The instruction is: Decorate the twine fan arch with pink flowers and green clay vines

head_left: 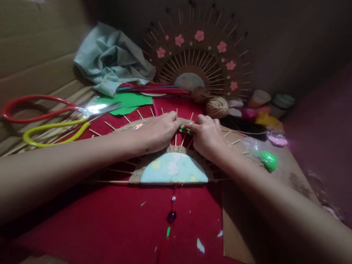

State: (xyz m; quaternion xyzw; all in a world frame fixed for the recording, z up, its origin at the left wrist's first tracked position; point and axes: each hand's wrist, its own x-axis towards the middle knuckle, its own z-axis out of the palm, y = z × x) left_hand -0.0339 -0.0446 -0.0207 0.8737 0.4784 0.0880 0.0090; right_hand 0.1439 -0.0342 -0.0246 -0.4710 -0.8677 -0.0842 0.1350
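Home craft corner, finished stick fan (199, 54) and twine balls (217, 107) beyond the grip, scissors (53, 120) left, cardboard walls (22, 59)

half-round stick fan (172, 167) | pale blue centre | flat on red cloth

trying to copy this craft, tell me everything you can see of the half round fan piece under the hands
The fan piece lies flat on the red cloth. It is a half circle: a pale blue centre with faint flower shapes, edged by a band of woven tan twine, with thin wooden sticks spreading outward like rays. A string with a white bead and a dark purple bead hangs from its straight edge. The left hand and right hand press on its outer arc, fingertips meeting over something green.
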